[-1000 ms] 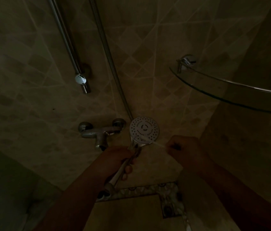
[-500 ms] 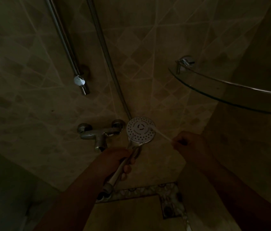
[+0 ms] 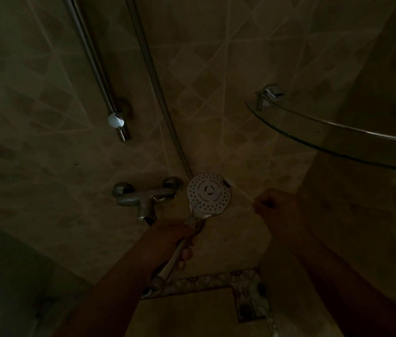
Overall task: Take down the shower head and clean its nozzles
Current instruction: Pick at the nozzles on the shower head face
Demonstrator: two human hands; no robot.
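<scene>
The room is dim. A round chrome shower head (image 3: 208, 193) faces me at the centre, its dotted nozzle face up. My left hand (image 3: 175, 235) is closed around its handle below the head. My right hand (image 3: 273, 205) is a fist to the right, gripping a thin pale brush (image 3: 238, 190) whose tip touches the head's upper right rim. The hose (image 3: 158, 83) runs up from behind the head.
A chrome mixer tap (image 3: 143, 197) sits on the tiled wall just left of the shower head. A slide rail (image 3: 99, 76) ends at upper left. A curved glass corner shelf (image 3: 338, 139) juts out at right. A floor drain (image 3: 246, 308) lies below.
My right hand has moved right and away from the head, and the brush tip has shifted from the lower face to the upper right rim. The left hand keeps its grip.
</scene>
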